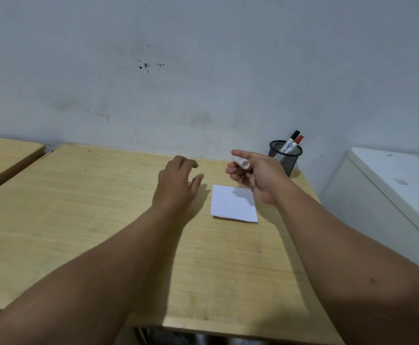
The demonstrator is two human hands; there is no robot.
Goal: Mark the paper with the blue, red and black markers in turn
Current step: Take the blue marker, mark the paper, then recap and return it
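Note:
A small white paper (233, 204) lies on the wooden desk (104, 220), toward its right side. My right hand (255, 178) hovers above the paper's far edge, closed around a white-barrelled marker (241, 162) whose round end faces me; its cap colour is hidden. My left hand (178, 185) floats just left of the paper with fingers spread and nothing in it. A black mesh pen cup (286, 155) stands at the desk's far right corner, holding a black-capped marker (290, 140) and a red-capped marker (296, 143).
A grey wall (203, 70) runs right behind the desk. A second wooden desk (2, 155) sits at the far left with a narrow gap between. A white cabinet (390, 195) stands close to the desk's right edge.

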